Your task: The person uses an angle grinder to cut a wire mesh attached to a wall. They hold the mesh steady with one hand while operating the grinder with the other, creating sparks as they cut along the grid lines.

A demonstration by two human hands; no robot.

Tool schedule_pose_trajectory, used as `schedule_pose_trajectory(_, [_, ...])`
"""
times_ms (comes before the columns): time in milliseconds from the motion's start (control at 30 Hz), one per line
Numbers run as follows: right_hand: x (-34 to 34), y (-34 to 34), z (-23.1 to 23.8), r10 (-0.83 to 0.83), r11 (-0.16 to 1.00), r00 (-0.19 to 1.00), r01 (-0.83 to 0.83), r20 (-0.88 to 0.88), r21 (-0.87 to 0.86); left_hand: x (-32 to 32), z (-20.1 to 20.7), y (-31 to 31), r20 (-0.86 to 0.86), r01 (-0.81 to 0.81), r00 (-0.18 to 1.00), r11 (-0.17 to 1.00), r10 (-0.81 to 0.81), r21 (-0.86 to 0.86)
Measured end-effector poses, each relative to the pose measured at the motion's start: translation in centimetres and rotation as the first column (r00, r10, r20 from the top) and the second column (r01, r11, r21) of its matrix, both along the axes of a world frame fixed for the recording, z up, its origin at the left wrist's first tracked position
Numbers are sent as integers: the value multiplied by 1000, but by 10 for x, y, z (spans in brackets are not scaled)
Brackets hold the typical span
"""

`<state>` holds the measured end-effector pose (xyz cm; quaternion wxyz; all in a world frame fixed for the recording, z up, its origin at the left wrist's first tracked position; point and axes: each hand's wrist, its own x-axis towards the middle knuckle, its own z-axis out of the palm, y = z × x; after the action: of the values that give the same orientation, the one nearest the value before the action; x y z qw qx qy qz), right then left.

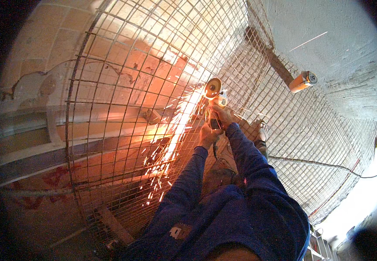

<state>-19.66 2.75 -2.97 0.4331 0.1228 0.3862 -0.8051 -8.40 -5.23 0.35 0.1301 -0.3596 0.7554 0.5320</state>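
Dark blue sleeves [223, 204] fill the bottom of my view, both arms stretched forward to an angle grinder [215, 98] held out in front at mid-frame. The left hand [207, 135] is wrapped around the rear of the tool's body from below, and the right hand [223, 115] is clamped on it just ahead, nearer the head; both grips are closed tight on the grinder. Its round disc [212, 88] stands at the far end of the tool, set against a wire of the steel mesh panel [123, 87] that leans upright across the left and centre of the frame. A stream of orange sparks [171, 143] pours from the disc down and to the left, through the mesh, lighting the pale tiled wall [45, 48] behind it in a reddish glow. Below the hands I can make out a trouser leg and a boot [262, 130] standing on more mesh sheets [319, 130] that lie flat over the floor to the right. An orange cylindrical object [302, 81] lies near the upper edge of those sheets, against a rough grey concrete surface [336, 39]. A dark cable [327, 165] trails across the flat mesh toward the bright right edge.
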Motion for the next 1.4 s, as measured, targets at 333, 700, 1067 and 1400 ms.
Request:
schedule_pose_trajectory(333, [-6,-1,-2,3,993,970,25,-243,112,-8,20,10,113,-45,992,988,61,-145])
schedule_pose_trajectory(700, [2,-14,-39,-7,999,992,12,123,-34,6,-16,1,-50,-12,999,999,10,-40])
schedule_pose_trajectory(1067, [0,-4,1,-50,995,998,46,-33,-92,8,0,7,-96,-148,981,967,171,209])
schedule_pose_trajectory(1400, [-1,-3,14,-11,994,1000,11,3,110,-8,29,4,18,8,1000,987,-5,-160])
